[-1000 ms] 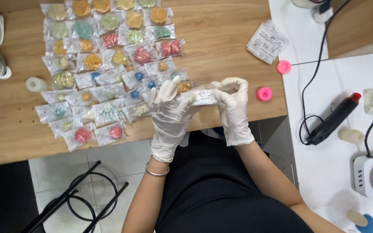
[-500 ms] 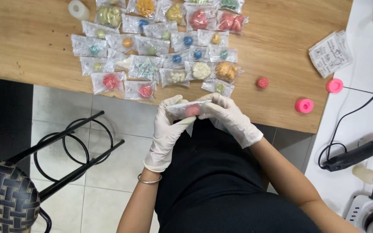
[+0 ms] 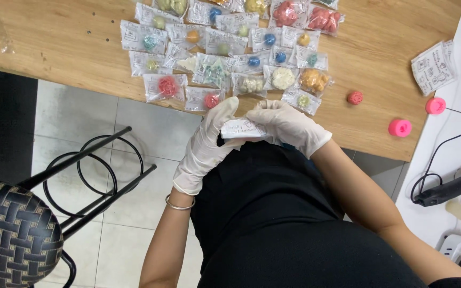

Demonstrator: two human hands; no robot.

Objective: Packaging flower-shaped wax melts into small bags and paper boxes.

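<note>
Packets [image 3: 225, 69] crowding table [image 3: 70, 48] ahead

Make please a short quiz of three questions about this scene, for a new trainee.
1. True or false: both hands wear white gloves.
2. What do the left hand and right hand hold between them?
A. a small clear packet
B. a black tool
C. a stool
3. What colour is the loose round piece on the wooden table nearest the packet rows?

Key: 1 true; 2 A; 3 red.

Wooden table [image 3: 65, 50] carries rows of clear packets [image 3: 225, 48] holding coloured shapes — plus a loose red piece [image 3: 355, 97] and a pink mould [image 3: 399, 127] near its edge.
</note>
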